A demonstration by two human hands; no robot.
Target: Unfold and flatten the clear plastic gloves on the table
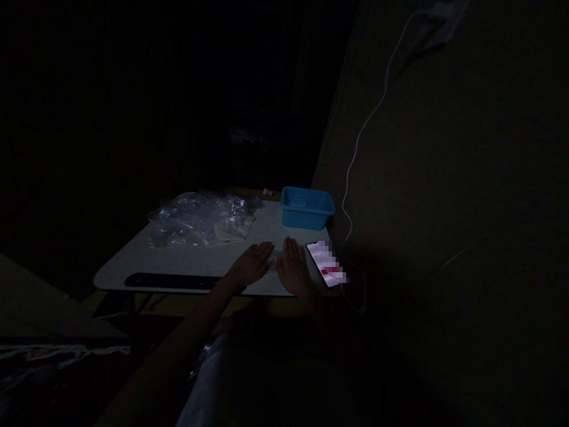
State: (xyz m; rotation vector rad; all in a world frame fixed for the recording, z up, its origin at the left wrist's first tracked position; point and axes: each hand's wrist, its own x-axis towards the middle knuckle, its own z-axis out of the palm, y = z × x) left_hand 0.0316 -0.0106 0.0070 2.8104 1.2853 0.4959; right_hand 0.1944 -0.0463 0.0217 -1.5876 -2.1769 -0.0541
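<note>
Dark room; pale table (186, 261); left hand (252, 264), right hand (292, 268) flat, grip open.

Nothing readable is showing anywhere in this dim scene. The phone (326, 264) is lying lit at the table's (186, 261) right edge, but its screen is showing only a blur of white and red, with no words coming through. The blue tub (306, 209) is showing no label or mark.
</note>
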